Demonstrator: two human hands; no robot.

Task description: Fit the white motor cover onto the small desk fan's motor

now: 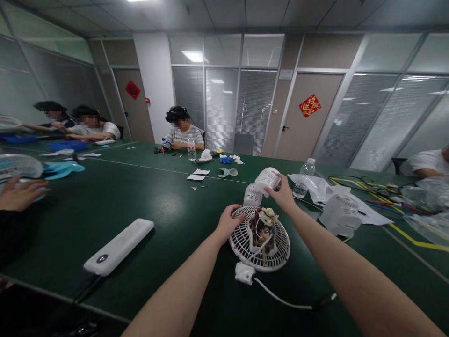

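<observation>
A white round fan grille (pixel 238 238) lies on the green table in front of me. Its motor and wiring (pixel 265 230) show in the middle, with no cover over them. My left hand (pixel 229 224) grips the grille's left rim. In my right hand (pixel 281 192) is a white slotted motor cover (pixel 267 180), held above the table just beyond the grille. A second white slotted cover (pixel 252 195) stands beneath and left of it. Near the grille's front edge sits a small white plastic piece (pixel 244 273), from which a white cable (pixel 280 301) runs right.
A white power bank (pixel 119 246) lies to the left. On the right are a water bottle (pixel 305 178), another white fan housing (pixel 339 213), white sheets and tangled wires. A co-worker's hand (pixel 23 193) is at far left, by a fan grille and blue blades (pixel 65 169). Other people sit around the table.
</observation>
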